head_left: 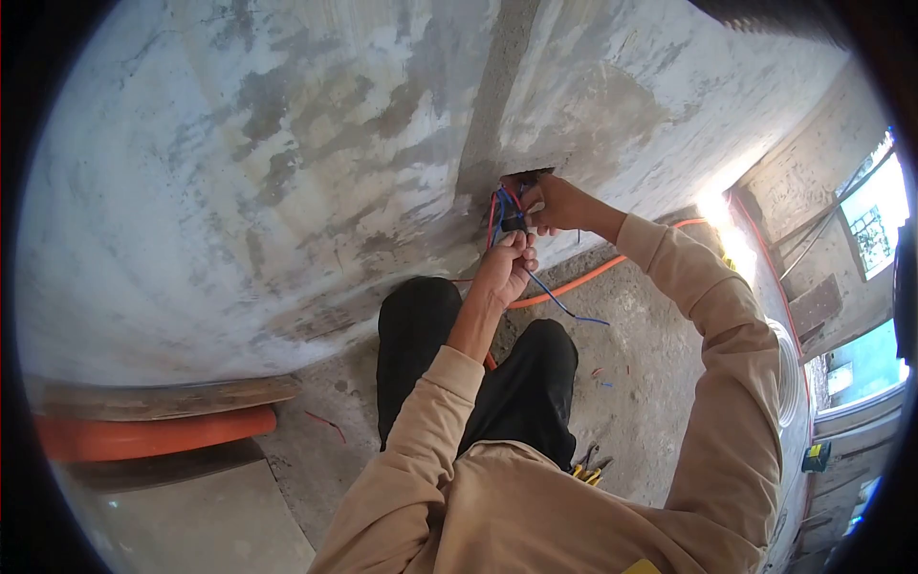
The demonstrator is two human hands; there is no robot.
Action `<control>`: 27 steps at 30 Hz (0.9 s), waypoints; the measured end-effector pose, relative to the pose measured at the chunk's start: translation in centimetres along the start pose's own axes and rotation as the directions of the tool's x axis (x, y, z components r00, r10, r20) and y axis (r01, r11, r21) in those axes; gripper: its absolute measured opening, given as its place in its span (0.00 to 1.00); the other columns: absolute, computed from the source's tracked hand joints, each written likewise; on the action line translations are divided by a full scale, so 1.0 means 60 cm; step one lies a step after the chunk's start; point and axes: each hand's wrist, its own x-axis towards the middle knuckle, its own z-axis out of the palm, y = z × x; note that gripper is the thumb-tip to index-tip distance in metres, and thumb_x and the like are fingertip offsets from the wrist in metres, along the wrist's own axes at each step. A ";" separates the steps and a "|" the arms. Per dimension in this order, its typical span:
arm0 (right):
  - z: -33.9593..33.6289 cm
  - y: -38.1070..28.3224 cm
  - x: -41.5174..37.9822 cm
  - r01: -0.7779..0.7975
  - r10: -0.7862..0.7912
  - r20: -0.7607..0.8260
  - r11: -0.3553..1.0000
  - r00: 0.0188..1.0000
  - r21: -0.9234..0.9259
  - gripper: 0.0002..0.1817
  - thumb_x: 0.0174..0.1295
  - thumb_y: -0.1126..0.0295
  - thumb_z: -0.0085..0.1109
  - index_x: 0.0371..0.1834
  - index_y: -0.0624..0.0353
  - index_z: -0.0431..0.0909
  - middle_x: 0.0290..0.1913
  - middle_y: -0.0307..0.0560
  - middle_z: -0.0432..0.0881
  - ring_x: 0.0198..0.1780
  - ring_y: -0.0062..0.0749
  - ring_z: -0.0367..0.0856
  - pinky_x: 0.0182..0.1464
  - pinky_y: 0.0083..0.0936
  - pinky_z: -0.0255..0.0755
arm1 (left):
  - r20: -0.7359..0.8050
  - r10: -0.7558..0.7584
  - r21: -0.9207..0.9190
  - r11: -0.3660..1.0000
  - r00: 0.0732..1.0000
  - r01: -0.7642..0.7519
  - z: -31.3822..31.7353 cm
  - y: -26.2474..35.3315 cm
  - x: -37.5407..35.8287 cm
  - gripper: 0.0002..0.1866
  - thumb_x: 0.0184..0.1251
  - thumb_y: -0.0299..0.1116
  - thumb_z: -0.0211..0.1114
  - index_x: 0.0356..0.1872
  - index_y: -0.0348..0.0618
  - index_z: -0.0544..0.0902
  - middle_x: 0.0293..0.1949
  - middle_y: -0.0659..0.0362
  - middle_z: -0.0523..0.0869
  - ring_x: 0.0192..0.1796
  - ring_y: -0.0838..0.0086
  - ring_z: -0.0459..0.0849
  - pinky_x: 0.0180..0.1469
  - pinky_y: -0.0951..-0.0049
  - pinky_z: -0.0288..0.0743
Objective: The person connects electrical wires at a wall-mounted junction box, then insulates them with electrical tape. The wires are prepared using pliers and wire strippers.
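My left hand (507,270) is closed in a pinch on a blue wire (552,296), whose loose end trails down to the right. Just above it, my right hand (562,208) has its fingers bent and closed beside the wires; what they grip is hidden. Between the two hands sits a small black piece (514,225), too small to name. Red wires (491,222) and more blue strands come out of a rectangular opening (528,177) in the wall, right behind my fingers.
An orange conduit (574,284) curves over the rough floor to the right. Yellow-handled pliers (591,467) lie beside my leg. Wire scraps (327,423) are scattered about. A wooden board (172,398) and a thick orange pipe (163,432) lie along the left; a white coil (788,373) stands right.
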 end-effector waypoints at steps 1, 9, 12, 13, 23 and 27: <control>0.001 -0.001 -0.005 -0.038 0.041 -0.036 0.997 0.999 0.066 0.08 0.48 0.71 0.66 0.32 0.60 0.84 0.31 0.48 0.87 0.38 0.47 0.86 0.43 0.35 0.79 | 0.036 -0.012 -0.034 0.999 0.999 0.013 0.001 -0.001 0.000 0.05 0.73 0.29 0.58 0.42 0.39 0.76 0.38 0.60 0.78 0.33 0.77 0.74 0.34 0.75 0.68; 0.028 -0.023 -0.044 0.321 -0.488 -0.343 0.838 0.803 -0.441 0.11 0.45 0.72 0.70 0.34 0.58 0.84 0.36 0.41 0.85 0.43 0.39 0.82 0.46 0.39 0.76 | 0.193 -0.012 -0.104 0.994 0.981 0.033 -0.026 -0.011 0.019 0.10 0.70 0.21 0.57 0.49 0.42 0.77 0.42 0.59 0.81 0.39 0.75 0.79 0.40 0.72 0.75; 0.047 -0.050 -0.056 0.435 -0.598 -0.083 0.663 0.797 -0.609 0.11 0.48 0.71 0.67 0.36 0.58 0.84 0.39 0.41 0.84 0.51 0.42 0.79 0.51 0.41 0.72 | 0.036 0.191 0.001 0.982 0.981 -0.191 -0.016 -0.022 0.018 0.15 0.67 0.16 0.53 0.51 0.42 0.76 0.46 0.58 0.82 0.50 0.73 0.83 0.51 0.70 0.82; 0.053 -0.056 -0.058 0.451 -0.583 0.022 0.604 0.812 -0.657 0.10 0.50 0.71 0.66 0.37 0.58 0.84 0.39 0.42 0.84 0.53 0.44 0.77 0.52 0.41 0.71 | 0.001 0.216 0.027 0.976 0.976 -0.215 -0.008 -0.023 0.013 0.15 0.67 0.15 0.53 0.50 0.43 0.76 0.47 0.57 0.82 0.53 0.72 0.82 0.55 0.70 0.81; 0.040 -0.088 -0.018 0.073 -0.075 -0.018 0.993 0.997 -0.095 0.17 0.52 0.57 0.68 0.34 0.61 0.84 0.40 0.56 0.86 0.46 0.38 0.83 0.51 0.31 0.74 | 0.182 0.190 0.156 0.963 0.965 -0.219 -0.029 -0.011 0.018 0.12 0.65 0.16 0.53 0.47 0.41 0.75 0.39 0.61 0.77 0.34 0.79 0.73 0.33 0.76 0.67; 0.009 -0.045 -0.021 0.173 -0.180 0.055 0.978 0.982 0.114 0.16 0.56 0.59 0.65 0.33 0.64 0.83 0.38 0.51 0.85 0.42 0.33 0.83 0.47 0.28 0.73 | 0.076 0.182 0.131 0.973 0.980 -0.190 -0.019 -0.015 0.005 0.08 0.65 0.16 0.54 0.39 0.40 0.76 0.36 0.59 0.78 0.32 0.77 0.73 0.34 0.76 0.66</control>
